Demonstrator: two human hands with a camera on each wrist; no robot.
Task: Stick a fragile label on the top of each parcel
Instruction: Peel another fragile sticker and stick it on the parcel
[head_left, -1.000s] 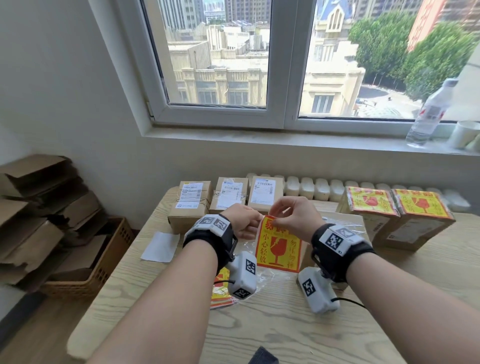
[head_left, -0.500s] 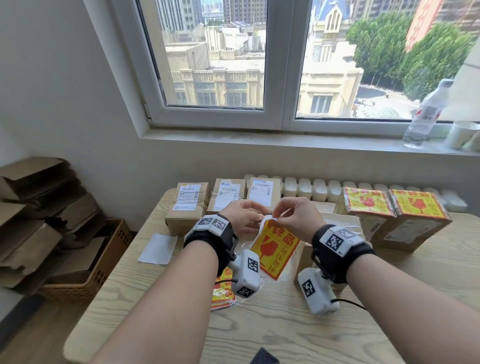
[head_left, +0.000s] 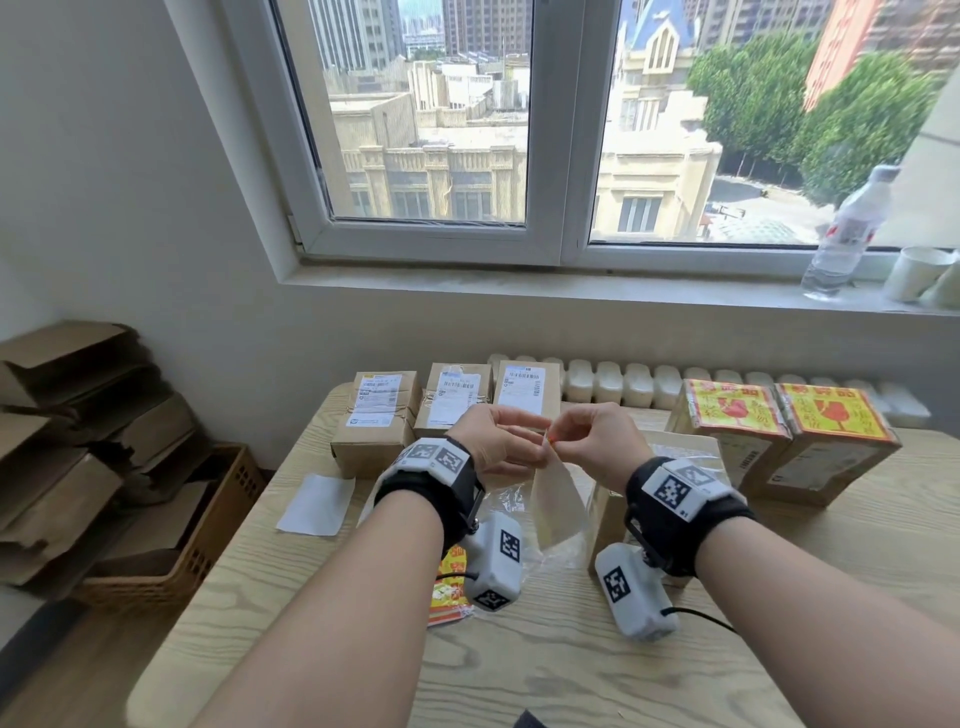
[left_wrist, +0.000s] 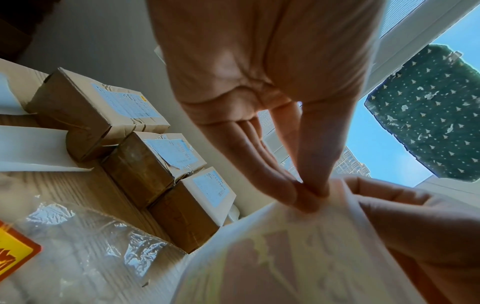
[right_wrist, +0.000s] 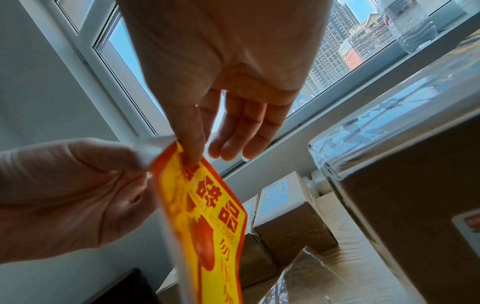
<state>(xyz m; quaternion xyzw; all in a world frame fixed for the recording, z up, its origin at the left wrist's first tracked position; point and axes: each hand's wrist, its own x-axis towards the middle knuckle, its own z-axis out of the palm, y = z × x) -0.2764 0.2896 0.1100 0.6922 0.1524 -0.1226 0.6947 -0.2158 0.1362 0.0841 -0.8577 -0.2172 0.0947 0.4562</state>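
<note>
Both hands hold one fragile label (head_left: 558, 501) upright above the table, with its white backing toward me. My left hand (head_left: 530, 441) pinches the backing's top corner and my right hand (head_left: 556, 439) pinches the same top corner. In the right wrist view the yellow and red label (right_wrist: 207, 226) hangs from my right fingertips (right_wrist: 192, 158), and the white backing is parted from it at that corner. Three brown parcels (head_left: 457, 397) with shipping labels stand in a row behind the hands. Two parcels (head_left: 779, 421) at the right carry fragile labels on top. Another parcel (head_left: 680, 452) stands under my right wrist.
A loose white backing sheet (head_left: 317, 504) lies at the table's left. A plastic bag of more labels (head_left: 449, 587) lies under my left wrist. A basket with flattened cardboard (head_left: 208, 545) stands on the floor at the left. A bottle (head_left: 847, 234) and a cup (head_left: 917, 273) stand on the sill.
The label has turned: its printed side faced me before, and now the white backing does. Both hands stay pinched at its top corner and have risen slightly.
</note>
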